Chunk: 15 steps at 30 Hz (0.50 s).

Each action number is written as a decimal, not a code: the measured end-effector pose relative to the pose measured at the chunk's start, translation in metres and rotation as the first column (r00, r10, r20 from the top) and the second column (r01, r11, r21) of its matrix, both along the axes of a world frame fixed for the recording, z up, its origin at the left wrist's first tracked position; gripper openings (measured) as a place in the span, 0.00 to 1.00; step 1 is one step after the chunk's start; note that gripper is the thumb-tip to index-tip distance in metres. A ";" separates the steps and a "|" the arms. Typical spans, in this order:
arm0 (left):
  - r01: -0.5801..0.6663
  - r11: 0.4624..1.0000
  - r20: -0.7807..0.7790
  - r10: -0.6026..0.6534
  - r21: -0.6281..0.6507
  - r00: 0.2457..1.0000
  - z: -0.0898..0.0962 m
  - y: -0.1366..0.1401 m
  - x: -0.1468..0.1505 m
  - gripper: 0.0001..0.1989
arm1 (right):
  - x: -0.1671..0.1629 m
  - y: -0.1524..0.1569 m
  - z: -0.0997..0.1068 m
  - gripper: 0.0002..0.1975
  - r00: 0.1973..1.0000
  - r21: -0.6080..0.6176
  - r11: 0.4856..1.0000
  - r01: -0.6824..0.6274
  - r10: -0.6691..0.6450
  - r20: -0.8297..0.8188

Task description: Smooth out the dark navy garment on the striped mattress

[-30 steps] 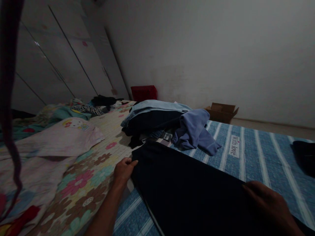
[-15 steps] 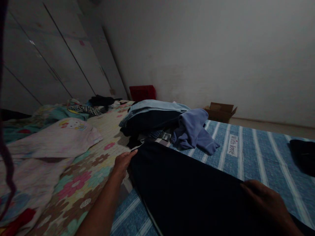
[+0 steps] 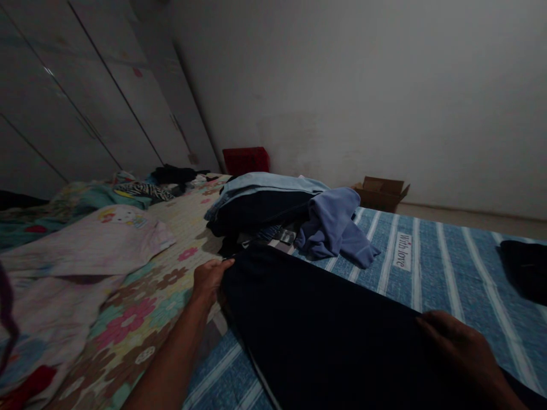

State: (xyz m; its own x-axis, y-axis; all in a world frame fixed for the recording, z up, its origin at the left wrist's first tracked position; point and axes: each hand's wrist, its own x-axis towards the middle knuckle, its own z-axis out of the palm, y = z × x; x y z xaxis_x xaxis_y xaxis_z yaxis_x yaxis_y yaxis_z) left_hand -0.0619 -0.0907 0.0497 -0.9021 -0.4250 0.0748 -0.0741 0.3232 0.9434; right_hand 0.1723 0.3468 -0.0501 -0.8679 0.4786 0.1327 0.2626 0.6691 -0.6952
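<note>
Holding a dark garment [image 3: 325, 324] spread over a blue striped cover [image 3: 474, 296], with both grips on its cloth. Pinching the left corner of its far end between thumb and fingers of the left grip [image 3: 208, 279]. Grasping its right-hand edge, closer to the body, in the right grip [image 3: 464, 344]; unable to tell the lie of the fingers underneath, lost in the gloom. Having slid the left grip up the edge over the past second, from a little below the corner to right at it. Keeping the right grip at almost the same spot meanwhile, and the garment in much the same outline. Having turned the view slightly too, so catching just a short piece of the dark purple strand [image 3: 5, 296] at the left border, after a long one earlier. Facing, just beyond the garment's far end, the same unmoved pile of clothes [image 3: 265, 205], pale blue on top and dark beneath, and against its right side a crumpled lavender top [image 3: 331, 228]. Seeing a "With love" label [image 3: 402, 251] on the striped cover, and a pink garment [image 3: 98, 239] on the flowered sheet [image 3: 171, 310] to the left.
</note>
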 end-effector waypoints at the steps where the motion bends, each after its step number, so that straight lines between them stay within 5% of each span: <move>1: -0.010 1.000 -0.003 0.010 -0.005 1.000 -0.001 0.000 -0.001 0.16 | 0.000 0.000 0.000 0.18 1.000 -0.002 1.000 0.000 0.000 -0.003; 15: -0.067 0.988 0.013 0.070 -0.138 0.997 -0.004 -0.004 -0.005 0.14 | -0.001 -0.004 0.008 0.17 1.000 -0.053 0.998 -0.015 0.014 -0.027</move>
